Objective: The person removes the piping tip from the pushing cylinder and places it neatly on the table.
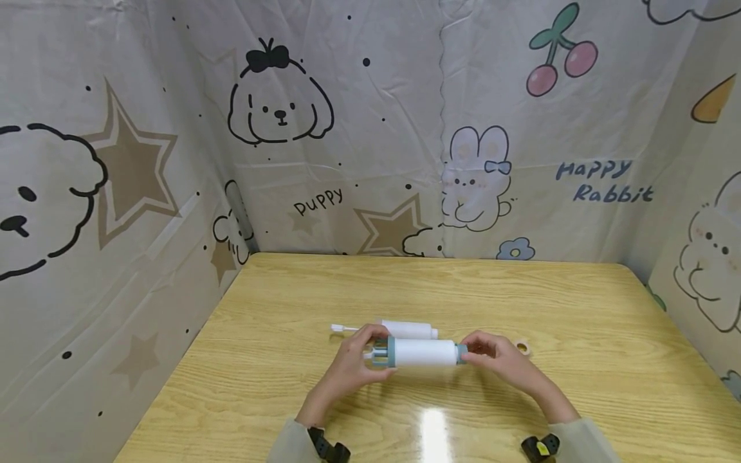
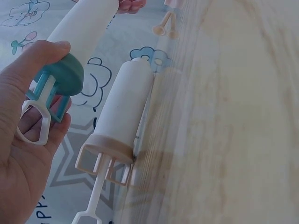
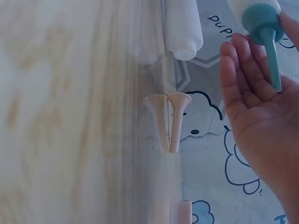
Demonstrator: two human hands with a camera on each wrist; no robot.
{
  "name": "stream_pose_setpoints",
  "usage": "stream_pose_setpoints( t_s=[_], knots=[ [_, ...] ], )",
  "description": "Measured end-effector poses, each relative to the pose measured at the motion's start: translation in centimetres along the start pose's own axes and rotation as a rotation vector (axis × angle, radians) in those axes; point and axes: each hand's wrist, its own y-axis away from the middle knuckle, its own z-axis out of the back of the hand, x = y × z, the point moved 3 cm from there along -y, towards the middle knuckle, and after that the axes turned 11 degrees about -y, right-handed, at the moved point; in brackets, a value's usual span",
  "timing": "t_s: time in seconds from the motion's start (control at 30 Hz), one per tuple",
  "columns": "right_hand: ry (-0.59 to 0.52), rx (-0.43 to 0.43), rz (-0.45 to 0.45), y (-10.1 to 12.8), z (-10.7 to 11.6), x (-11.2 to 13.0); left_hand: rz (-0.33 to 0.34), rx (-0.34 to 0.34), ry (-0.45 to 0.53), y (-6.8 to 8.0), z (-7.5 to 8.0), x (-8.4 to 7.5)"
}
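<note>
A white icing syringe with teal ends (image 1: 425,352) lies level between my two hands above the table. My left hand (image 1: 353,357) grips its teal collar (image 2: 70,74), thumb on top and fingers below, around the white plunger ring (image 2: 35,122). At the other end my right hand (image 1: 503,361) pinches the teal nozzle end (image 3: 262,23), whose narrow tip points toward the palm. Just behind lies a second white syringe (image 1: 407,330) with a beige collar (image 2: 110,147) and its plunger pulled out to the left; neither hand touches it.
A small beige ring-like piece (image 1: 523,348) rests beyond my right hand. Between it and the second syringe stands a beige nozzle (image 3: 176,121), mirrored in the glossy wooden table (image 1: 278,399). Printed cloth (image 1: 382,128) hangs behind and at both sides.
</note>
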Motion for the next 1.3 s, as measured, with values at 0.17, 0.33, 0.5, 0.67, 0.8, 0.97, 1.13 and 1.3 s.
stream_pose_setpoints(
  t_s=[0.17,0.33,0.5,0.67,0.8,0.97,1.13,1.3],
  knots=[
    [0.043,-0.036,0.088,0.1,-0.1,0.1,-0.007,0.004,0.006,0.0,0.1,0.0],
    [0.061,-0.058,0.171,0.1,-0.3,0.3,-0.003,0.008,0.02,0.1,0.1,0.1],
    [0.063,-0.062,0.211,0.2,-0.3,0.4,0.0,0.006,0.019,0.1,0.1,0.4],
    [0.067,-0.072,0.204,0.5,0.0,0.4,0.022,0.007,0.006,0.3,0.2,0.4],
    [0.06,-0.077,0.207,0.8,0.2,0.5,0.029,0.01,-0.013,0.5,0.4,0.6],
    [0.057,-0.065,0.232,0.8,0.3,0.6,0.034,0.036,-0.02,0.9,0.6,1.0],
    [0.057,-0.072,0.219,0.8,0.3,0.4,0.027,0.071,-0.04,1.1,0.6,1.4],
    [0.066,-0.07,0.204,0.7,0.3,0.3,0.038,0.106,-0.072,1.2,0.4,1.7]
  ],
)
